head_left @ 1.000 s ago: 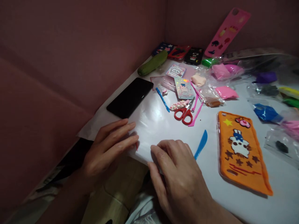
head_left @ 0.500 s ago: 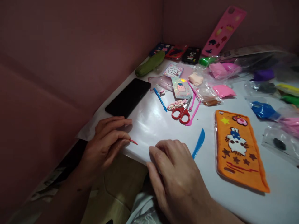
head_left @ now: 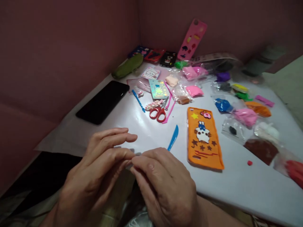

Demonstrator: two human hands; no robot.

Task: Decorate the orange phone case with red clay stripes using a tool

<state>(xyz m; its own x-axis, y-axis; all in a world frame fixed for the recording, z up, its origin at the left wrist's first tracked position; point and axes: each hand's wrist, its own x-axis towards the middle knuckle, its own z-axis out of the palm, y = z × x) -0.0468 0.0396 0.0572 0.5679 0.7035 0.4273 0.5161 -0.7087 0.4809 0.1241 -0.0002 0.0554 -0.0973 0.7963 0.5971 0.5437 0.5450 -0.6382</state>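
Observation:
My left hand (head_left: 99, 167) and my right hand (head_left: 165, 183) meet fingertip to fingertip above the table's front edge. Thumb and forefinger of the left are pinched, its other fingers stretched out. The right is closed in a pinch as well. The thin red clay strand seen earlier in the left fingertips is now hidden behind the fingers. Just beyond the right hand lies a blue plastic clay knife (head_left: 173, 137). To its right is an orange clay-covered phone case (head_left: 204, 145) with a white cat, brown stars and red lines. A small red clay ball (head_left: 250, 163) rests farther right.
A black phone (head_left: 103, 101) lies at left, near the pink wall. Red-handled scissors (head_left: 158, 114), a blue modelling tool (head_left: 138, 101) and pink tools are mid-table. Bagged clays (head_left: 246, 116) spread along the right. Behind are a green vegetable (head_left: 127, 66) and several decorated cases (head_left: 169, 59).
My right hand has come to my left fingertips, and the red strand has gone out of sight between them. The view has swung right, showing more of the table's right side.

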